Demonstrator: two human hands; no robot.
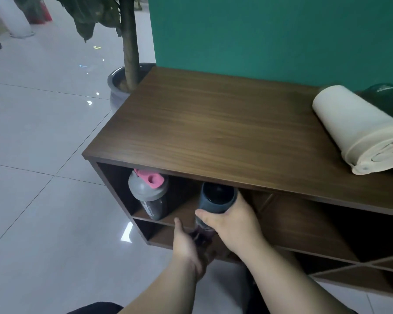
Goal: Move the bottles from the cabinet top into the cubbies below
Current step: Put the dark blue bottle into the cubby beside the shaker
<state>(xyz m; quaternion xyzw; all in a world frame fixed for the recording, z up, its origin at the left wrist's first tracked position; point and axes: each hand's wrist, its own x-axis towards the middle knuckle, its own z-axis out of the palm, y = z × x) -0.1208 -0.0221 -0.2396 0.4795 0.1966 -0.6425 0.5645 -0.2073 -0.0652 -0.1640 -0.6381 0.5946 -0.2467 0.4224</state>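
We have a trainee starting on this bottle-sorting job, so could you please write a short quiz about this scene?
1. True or false: the cream bottle stands upright on the cabinet top.
2. The grey shaker with the pink lid is: A on the cabinet top; B in the upper left cubby; C on the floor.
3. Fill in: the left hand and right hand both hold the ____ bottle.
Key: 1 false, it lies on its side; 2 B; 3 dark blue bottle.
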